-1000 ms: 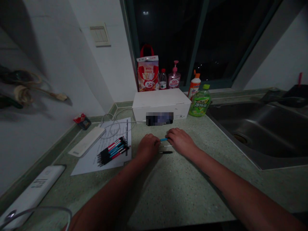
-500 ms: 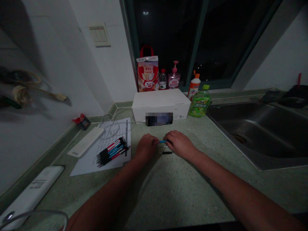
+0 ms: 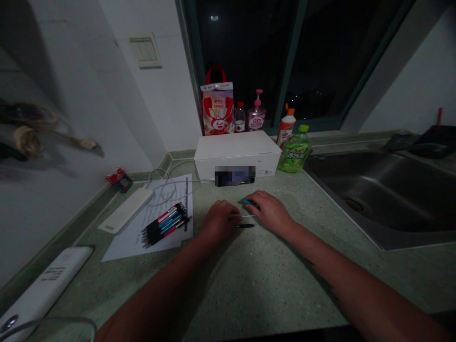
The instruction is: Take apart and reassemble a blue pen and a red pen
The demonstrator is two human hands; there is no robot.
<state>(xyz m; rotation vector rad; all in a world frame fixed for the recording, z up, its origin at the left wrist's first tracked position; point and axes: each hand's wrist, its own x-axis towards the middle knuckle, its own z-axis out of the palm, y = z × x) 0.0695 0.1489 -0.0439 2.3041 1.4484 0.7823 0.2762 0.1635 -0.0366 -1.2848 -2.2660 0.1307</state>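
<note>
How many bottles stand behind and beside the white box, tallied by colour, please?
Small clear plastic bottle with red cap: 1
Pink plastic pump bottle: 1
White plastic bottle with orange nozzle: 1
Green plastic bottle with green cap: 1
Total: 4

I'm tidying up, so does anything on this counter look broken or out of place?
One pen is in pieces. A thin white refill and a short black piece lie on the green speckled counter between the left hand and the right hand, which holds a blue barrel piece. The bundled red and blue pens look whole.
</note>
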